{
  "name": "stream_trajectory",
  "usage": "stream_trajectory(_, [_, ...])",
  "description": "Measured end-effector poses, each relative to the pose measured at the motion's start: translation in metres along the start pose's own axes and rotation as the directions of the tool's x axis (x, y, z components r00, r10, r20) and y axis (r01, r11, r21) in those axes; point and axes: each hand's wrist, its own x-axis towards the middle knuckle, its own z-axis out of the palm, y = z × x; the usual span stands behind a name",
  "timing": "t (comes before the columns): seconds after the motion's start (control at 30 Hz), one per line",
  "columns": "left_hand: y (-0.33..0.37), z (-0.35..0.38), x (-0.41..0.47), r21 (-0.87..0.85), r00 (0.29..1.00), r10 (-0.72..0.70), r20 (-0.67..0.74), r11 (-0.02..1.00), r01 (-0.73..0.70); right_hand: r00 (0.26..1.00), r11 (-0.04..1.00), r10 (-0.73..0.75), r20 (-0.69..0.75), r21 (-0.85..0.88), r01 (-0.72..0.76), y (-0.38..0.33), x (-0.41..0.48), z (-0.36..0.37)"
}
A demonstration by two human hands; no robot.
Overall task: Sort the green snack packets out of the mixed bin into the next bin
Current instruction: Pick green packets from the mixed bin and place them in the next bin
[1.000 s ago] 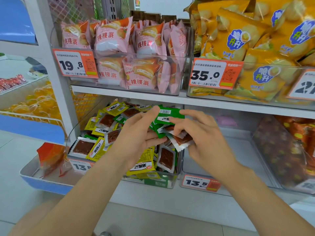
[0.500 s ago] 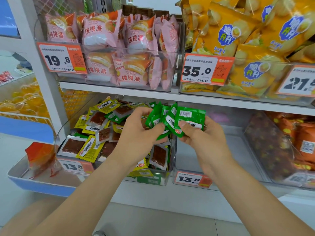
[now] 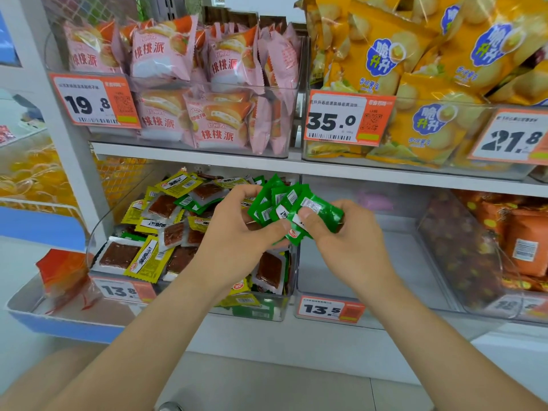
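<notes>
Gripped a fan of green packets (image 3: 292,209) with left hand (image 3: 237,232) and right hand (image 3: 350,241), both clamped on it, above the right edge of the mixed bin (image 3: 90,247) (next bin (image 3: 385,262) just beside).

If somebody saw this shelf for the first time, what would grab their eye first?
A fan of green packets pinched between the left hand and right hand, dead centre of the view. Above right, big yellow chip bags behind an orange 35.0 price tag; lower left, the mixed bin of yellow and green packets.
</notes>
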Motion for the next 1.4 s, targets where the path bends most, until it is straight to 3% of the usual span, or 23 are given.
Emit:
stream_trajectory(0.13, [-0.003, -0.001, -0.001, 0.039, 0.993, -0.034, 0.110, 0.999, 0.030, 0.984, 0.987, -0.153, 0.094, 0.060, 0.148, -0.009, -0.009, -0.001])
stream_trajectory(0.23, [-0.001, -0.003, -0.002, 0.131, 0.988, -0.053, 0.147, 0.991, 0.034, 0.934, 0.957, -0.284, 0.216, 0.003, 0.290, -0.008, -0.007, -0.005])
stream_trajectory(0.43, [0.001, 0.012, 0.004, -0.153, 0.977, -0.162, 0.138, 0.971, 0.182, 0.906, 0.917, -0.364, 0.217, -0.087, 0.390, -0.007, -0.010, 0.003])
stream_trajectory(0.6, [0.002, 0.016, 0.000, -0.052, 0.988, -0.150, 0.023, 0.987, 0.151, 0.789, 0.721, -0.509, 0.343, -0.331, 0.609, -0.007, -0.015, 0.006])
stream_trajectory(0.67, [0.002, 0.016, 0.001, -0.089, 0.987, -0.160, 0.000, 0.983, 0.159, 0.813, 0.735, -0.455, 0.363, -0.361, 0.573, -0.007, -0.013, 0.006])
stream_trajectory(0.8, [0.002, 0.024, 0.002, -0.262, 0.986, -0.160, -0.053, 0.955, 0.140, 0.874, 0.915, -0.362, 0.325, -0.056, 0.400, -0.008, -0.016, 0.009])
stream_trajectory(0.97, [0.005, 0.039, 0.003, -0.401, 0.980, -0.160, -0.117, 0.910, 0.101, 0.870, 0.935, -0.356, 0.341, 0.116, 0.336, -0.010, -0.017, 0.000])
stream_trajectory(1.0, [0.006, 0.040, 0.003, -0.359, 0.982, -0.147, -0.116, 0.928, 0.097, 0.871, 0.936, -0.352, 0.342, 0.109, 0.335, -0.009, -0.015, -0.004])
stream_trajectory(1.07, [0.007, 0.039, 0.002, 0.013, 0.994, 0.033, -0.103, 0.999, -0.031, 0.895, 0.948, -0.317, 0.314, 0.097, 0.302, -0.007, -0.010, -0.015])
stream_trajectory(1.13, [0.007, 0.035, 0.000, 0.387, 0.959, 0.282, 0.006, 0.884, -0.262, 0.925, 0.960, -0.277, 0.259, 0.110, 0.256, -0.003, -0.005, -0.023])
stream_trajectory(1.17, [0.008, 0.034, -0.001, 0.485, 0.935, 0.347, 0.073, 0.807, -0.337, 0.940, 0.966, -0.253, 0.230, 0.110, 0.233, -0.001, -0.004, -0.027])
stream_trajectory(1.27, [0.003, 0.039, 0.000, 0.563, 0.917, 0.355, 0.183, 0.726, -0.394, 0.974, 0.972, -0.182, 0.133, 0.173, 0.158, 0.004, -0.005, -0.033])
stream_trajectory(1.33, [-0.005, 0.045, 0.005, 0.545, 0.928, 0.318, 0.194, 0.752, -0.372, 0.991, 0.915, -0.081, 0.108, 0.401, 0.031, 0.004, -0.012, -0.031])
stream_trajectory(1.37, [-0.009, 0.050, 0.006, 0.513, 0.937, 0.299, 0.182, 0.784, -0.350, 0.992, 0.806, 0.013, 0.129, 0.586, -0.087, 0.003, -0.015, -0.028])
stream_trajectory(1.4, [-0.013, 0.054, 0.008, 0.468, 0.951, 0.264, 0.163, 0.828, -0.310, 0.977, 0.622, 0.113, 0.180, 0.754, -0.211, 0.004, -0.018, -0.024])
